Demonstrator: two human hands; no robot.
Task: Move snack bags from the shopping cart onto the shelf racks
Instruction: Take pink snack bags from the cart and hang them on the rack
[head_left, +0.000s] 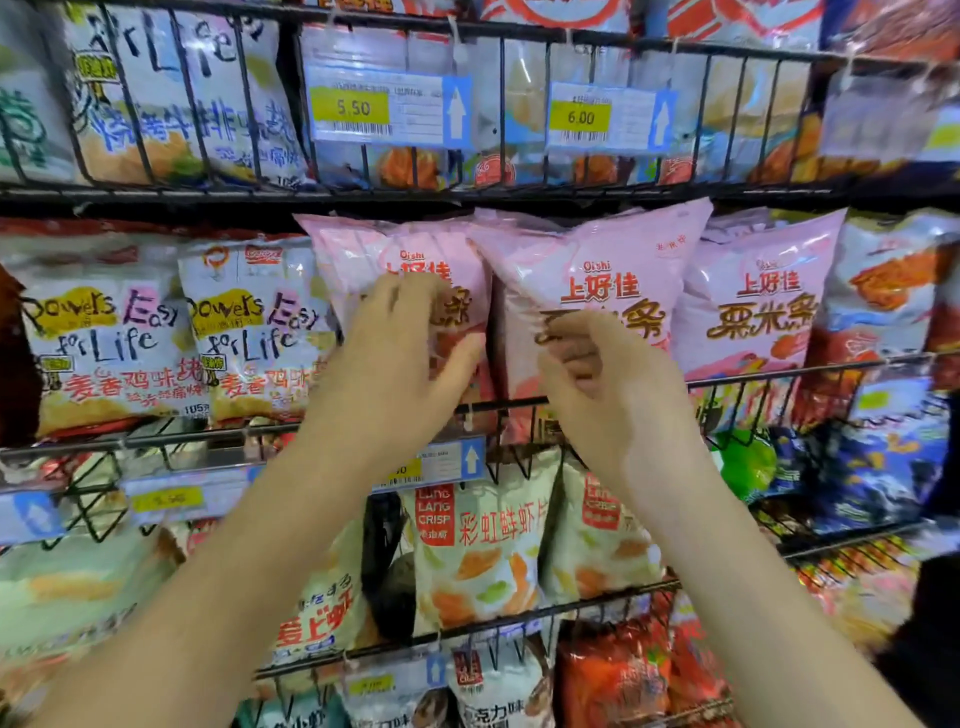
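Head view.

Left hand (400, 353): raised in front of the black wire shelf rack (779, 376). Fingers are spread and nearly straight, tips resting flat on the front of the left pink foil snack bag (363, 249). The thumb points towards the right hand. Nothing is enclosed in this hand.

Right hand (608, 384): just beside the left hand, apart from it. Fingers are curled in and grip the lower left front of the middle pink foil snack bag (613, 260), where the film is creased.

Position of the bags: both stand upright in the middle tier of the rack, behind its front rail, directly beyond the fingertips. The middle bag leans, with its top edge overlapping the left bag. A third pink foil snack bag (753, 291) stands outboard of the right hand, touching the middle bag.

Outboard of the left hand: two white-and-yellow chip bags (104, 338) on the same tier.

Below the left wrist: a white price label with a blue arrow (457, 462), clipped to the rail. Beneath both forearms: cream-coloured crisp bags (478, 540) on the next tier down.
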